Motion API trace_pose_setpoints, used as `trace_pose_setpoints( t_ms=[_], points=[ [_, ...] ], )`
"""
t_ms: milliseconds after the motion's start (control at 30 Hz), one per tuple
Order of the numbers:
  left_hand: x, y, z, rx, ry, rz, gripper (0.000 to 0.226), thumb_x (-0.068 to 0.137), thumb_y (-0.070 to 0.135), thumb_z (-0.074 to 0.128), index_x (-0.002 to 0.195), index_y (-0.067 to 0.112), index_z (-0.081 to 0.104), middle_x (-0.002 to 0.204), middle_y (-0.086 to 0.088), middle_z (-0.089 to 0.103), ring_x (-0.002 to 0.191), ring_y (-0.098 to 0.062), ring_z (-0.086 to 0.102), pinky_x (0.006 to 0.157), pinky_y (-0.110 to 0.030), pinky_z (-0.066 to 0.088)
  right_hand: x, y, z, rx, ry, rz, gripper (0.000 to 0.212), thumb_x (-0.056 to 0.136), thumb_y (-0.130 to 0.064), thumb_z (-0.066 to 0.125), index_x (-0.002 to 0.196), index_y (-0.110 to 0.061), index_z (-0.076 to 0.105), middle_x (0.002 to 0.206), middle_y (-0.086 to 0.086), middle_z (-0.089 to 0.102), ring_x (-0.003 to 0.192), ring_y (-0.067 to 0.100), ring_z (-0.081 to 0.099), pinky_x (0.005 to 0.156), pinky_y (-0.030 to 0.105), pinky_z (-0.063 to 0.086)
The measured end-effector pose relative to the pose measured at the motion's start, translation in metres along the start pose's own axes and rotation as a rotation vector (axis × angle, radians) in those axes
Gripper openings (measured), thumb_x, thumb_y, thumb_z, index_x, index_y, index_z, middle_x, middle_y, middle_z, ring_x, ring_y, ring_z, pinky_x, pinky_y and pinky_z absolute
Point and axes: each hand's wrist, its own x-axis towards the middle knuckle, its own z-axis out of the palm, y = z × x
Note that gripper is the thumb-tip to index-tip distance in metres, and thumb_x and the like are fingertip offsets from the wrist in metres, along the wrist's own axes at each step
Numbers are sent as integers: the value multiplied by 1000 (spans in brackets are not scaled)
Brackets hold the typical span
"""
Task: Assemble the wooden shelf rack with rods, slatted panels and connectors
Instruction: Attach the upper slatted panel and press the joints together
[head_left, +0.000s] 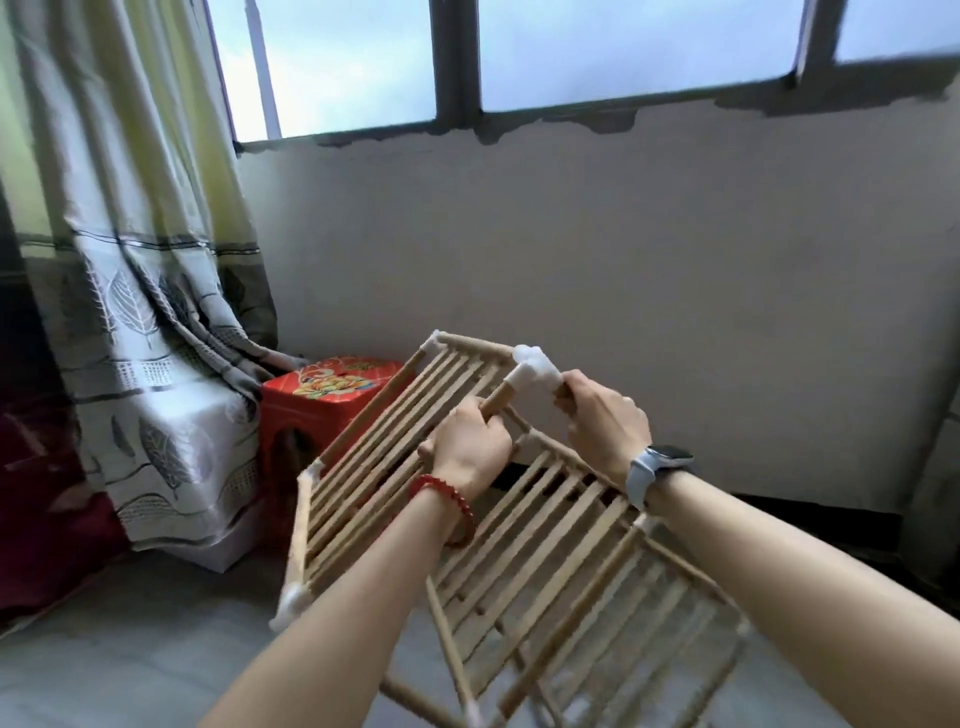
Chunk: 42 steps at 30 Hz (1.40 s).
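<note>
The wooden shelf rack (545, 561) is tilted in front of me, with slatted panels (384, 441) joined by rods and white connectors. My left hand (470, 447), with a red bead bracelet on its wrist, grips a wooden rod (497, 397) that enters a white corner connector (535, 371) at the rack's top. My right hand (605, 415), with a watch on its wrist, grips the rod just right of that same connector. Other white connectors sit at the far top corner (434, 340) and the lower left corner (291, 603).
A red plastic stool (317, 400) stands behind the rack, by a patterned curtain (140, 312) draped over a white box. A pale wall (623, 260) and windows lie ahead. Grey floor (130, 649) spreads at the lower left.
</note>
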Motion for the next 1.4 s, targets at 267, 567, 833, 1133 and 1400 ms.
trace_pose_setpoints(
  t_ms=[267, 567, 833, 1133, 1400],
  points=[
    [-32, -58, -4, -312, -195, -69, 16, 93, 15, 54, 107, 22, 59, 96, 10, 63, 93, -8, 61, 80, -20, 50, 19, -29, 45, 193, -223, -120, 30, 91, -12, 50, 120, -18, 56, 117, 3, 59, 107, 25, 55, 81, 30, 37],
    [-135, -106, 93, -447, -359, -391, 8, 88, 9, 60, 82, 15, 58, 80, -1, 61, 80, -16, 59, 67, -26, 48, -98, -27, 98, 539, -528, 35, 17, 92, -14, 51, 81, -4, 58, 100, 5, 48, 93, 15, 48, 83, 17, 33],
    [-147, -102, 130, 134, -860, -183, 26, 92, 25, 55, 104, 5, 64, 106, -13, 66, 92, -24, 61, 77, -31, 49, -125, 19, 79, 613, -504, 102, 31, 89, 4, 39, 112, -16, 46, 112, -6, 40, 100, 6, 44, 87, 12, 38],
    [-107, -127, 100, 354, -505, 575, 31, 91, 40, 52, 114, 20, 55, 109, 4, 54, 101, -16, 51, 80, -27, 37, -143, 69, 72, 476, -749, -4, 45, 94, 2, 35, 135, -15, 35, 137, 4, 33, 121, 11, 39, 107, 24, 31],
    [-126, -148, 142, 787, -873, 635, 40, 93, 54, 38, 111, 21, 53, 110, -1, 58, 95, -28, 59, 65, -30, 32, -203, 99, 113, 512, -824, 234, 59, 93, 5, 35, 146, -17, 20, 153, 6, 9, 136, 28, 29, 111, 34, 30]
  ],
)
